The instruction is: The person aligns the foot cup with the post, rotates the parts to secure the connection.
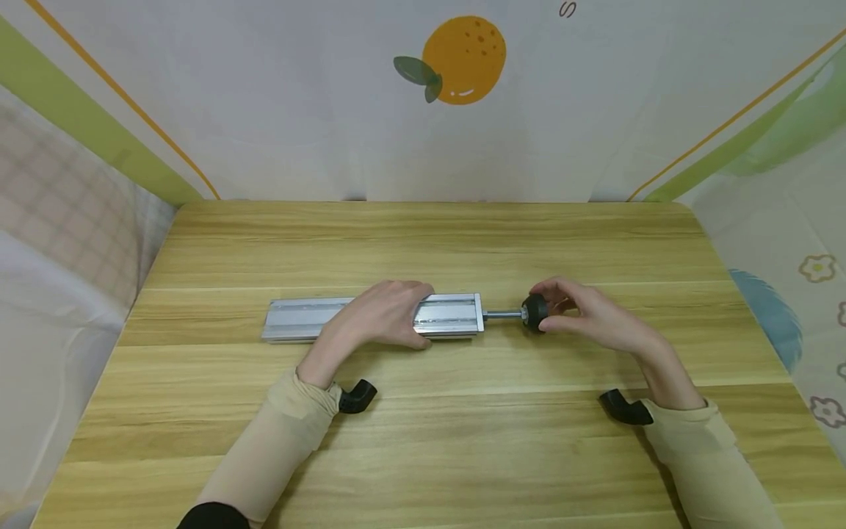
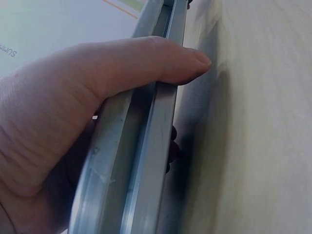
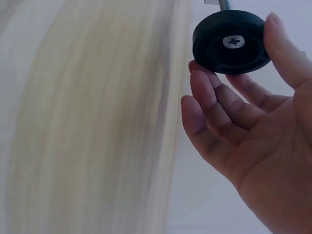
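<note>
A silver aluminium profile with grooves lies lengthwise above the wooden table. Over its right half my left hand grips it, the thumb across the near grooved side in the left wrist view. From the profile's right end cap a threaded rod sticks out, ending in a round black levelling foot. My right hand pinches the rim of that foot between thumb and fingers. In the right wrist view the foot's underside shows a cross-slot screw head in its middle.
The wooden table reaches back to a pale cloth backdrop with a printed orange. Black curved pieces stick out from the left sleeve and the right sleeve at the wrists.
</note>
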Demonstrator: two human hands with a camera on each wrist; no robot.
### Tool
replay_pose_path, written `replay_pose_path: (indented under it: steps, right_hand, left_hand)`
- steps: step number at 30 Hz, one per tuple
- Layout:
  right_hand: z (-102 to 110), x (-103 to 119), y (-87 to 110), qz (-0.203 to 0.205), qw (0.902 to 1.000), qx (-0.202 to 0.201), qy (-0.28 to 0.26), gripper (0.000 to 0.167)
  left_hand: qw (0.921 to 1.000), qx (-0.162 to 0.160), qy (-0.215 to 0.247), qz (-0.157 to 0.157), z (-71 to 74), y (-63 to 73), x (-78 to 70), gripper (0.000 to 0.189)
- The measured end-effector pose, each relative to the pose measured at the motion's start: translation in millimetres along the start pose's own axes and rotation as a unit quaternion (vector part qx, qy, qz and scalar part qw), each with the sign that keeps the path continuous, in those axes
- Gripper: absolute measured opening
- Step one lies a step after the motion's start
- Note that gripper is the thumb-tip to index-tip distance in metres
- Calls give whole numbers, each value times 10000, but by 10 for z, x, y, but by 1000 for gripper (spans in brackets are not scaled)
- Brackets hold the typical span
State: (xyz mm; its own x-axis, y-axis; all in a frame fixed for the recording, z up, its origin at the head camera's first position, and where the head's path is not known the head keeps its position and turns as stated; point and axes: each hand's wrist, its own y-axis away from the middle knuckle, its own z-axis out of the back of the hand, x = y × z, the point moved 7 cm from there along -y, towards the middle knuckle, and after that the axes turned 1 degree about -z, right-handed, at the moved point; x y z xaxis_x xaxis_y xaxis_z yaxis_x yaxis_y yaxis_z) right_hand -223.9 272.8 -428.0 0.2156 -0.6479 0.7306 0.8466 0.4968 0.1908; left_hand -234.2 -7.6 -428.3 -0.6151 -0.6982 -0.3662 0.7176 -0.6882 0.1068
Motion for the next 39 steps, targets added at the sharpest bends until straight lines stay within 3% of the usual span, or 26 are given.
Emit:
replay_pose_path:
  steps: [20, 39]
  right_hand:
    - [-38, -28, -32, -69, 9990, 224, 387, 43]
    - [-97, -81, -62, -401, 9961, 481, -628, 43]
  left_hand:
    - [10000, 13, 21, 12, -5, 2, -1, 53]
    - [10000, 13, -22, 6, -3, -1, -7, 57]
